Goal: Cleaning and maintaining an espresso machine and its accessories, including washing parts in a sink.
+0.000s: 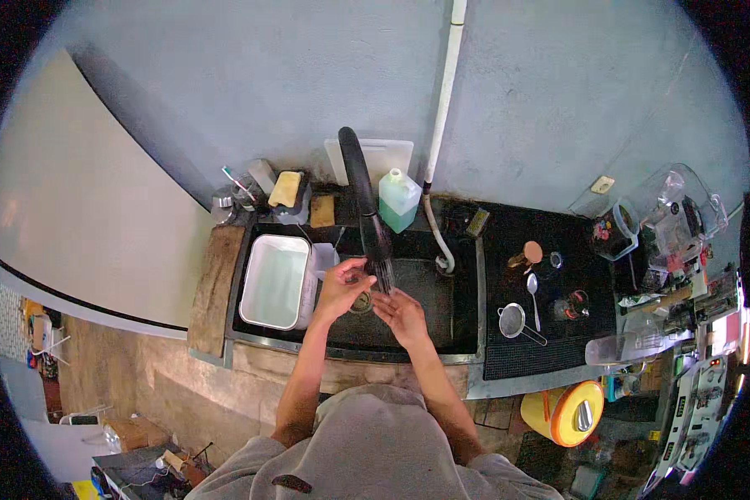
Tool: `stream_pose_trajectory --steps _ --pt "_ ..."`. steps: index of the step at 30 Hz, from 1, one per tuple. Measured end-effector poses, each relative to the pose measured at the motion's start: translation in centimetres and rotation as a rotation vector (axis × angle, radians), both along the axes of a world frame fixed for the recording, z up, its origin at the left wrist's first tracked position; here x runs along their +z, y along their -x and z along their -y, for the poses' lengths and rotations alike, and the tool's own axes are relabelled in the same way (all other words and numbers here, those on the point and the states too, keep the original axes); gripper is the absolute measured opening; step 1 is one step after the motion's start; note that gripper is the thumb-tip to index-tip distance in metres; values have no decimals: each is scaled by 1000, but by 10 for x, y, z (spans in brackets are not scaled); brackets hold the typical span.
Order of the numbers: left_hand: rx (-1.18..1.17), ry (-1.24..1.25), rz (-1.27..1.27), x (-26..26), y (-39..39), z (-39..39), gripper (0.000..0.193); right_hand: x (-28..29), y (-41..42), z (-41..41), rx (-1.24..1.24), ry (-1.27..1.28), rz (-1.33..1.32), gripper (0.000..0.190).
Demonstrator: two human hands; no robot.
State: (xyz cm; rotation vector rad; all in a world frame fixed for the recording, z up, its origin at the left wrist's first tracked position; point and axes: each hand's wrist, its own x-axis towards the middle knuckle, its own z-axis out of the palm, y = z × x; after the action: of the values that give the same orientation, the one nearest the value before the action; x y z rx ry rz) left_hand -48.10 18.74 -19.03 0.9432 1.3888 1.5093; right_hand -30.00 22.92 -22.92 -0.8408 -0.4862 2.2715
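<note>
Water runs from the black faucet spray head into the dark sink. My left hand is raised at the left of the stream, thumb and fingers bent close to the spray head. Whether it pinches something small or clear there, I cannot tell. Just below the nozzle, my right hand is in the falling water with its fingers apart. The sink drain shows between the two hands. A white rectangular tub with water in it stands in the sink's left part, beside my left hand.
Behind the sink stand a bottle of green liquid, a yellow sponge and a white cutting board. On the right, a black mat bears a strainer, a spoon and a brown-topped item. A yellow cooler jug stands lower right.
</note>
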Motion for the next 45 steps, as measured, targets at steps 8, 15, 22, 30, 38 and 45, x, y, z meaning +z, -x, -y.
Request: stream_pose_trajectory --steps 8,15,22,30,38,45 --pt "75 -10 -96 -3 24 19 33 9 36 -9 62 15 -34 26" --pt "56 12 -52 -7 14 12 33 -4 14 -18 144 -6 44 23" --pt "26 8 -64 -21 -8 -8 35 13 -10 -15 -55 -102 176 21" --pt "-69 78 503 -37 -36 -20 34 5 -17 -1 -274 -529 434 20" --pt "15 -57 291 -16 -60 -31 36 6 -10 1 -263 -670 626 16" --pt "67 70 180 -30 -51 -37 35 5 17 6 15 -416 391 31"
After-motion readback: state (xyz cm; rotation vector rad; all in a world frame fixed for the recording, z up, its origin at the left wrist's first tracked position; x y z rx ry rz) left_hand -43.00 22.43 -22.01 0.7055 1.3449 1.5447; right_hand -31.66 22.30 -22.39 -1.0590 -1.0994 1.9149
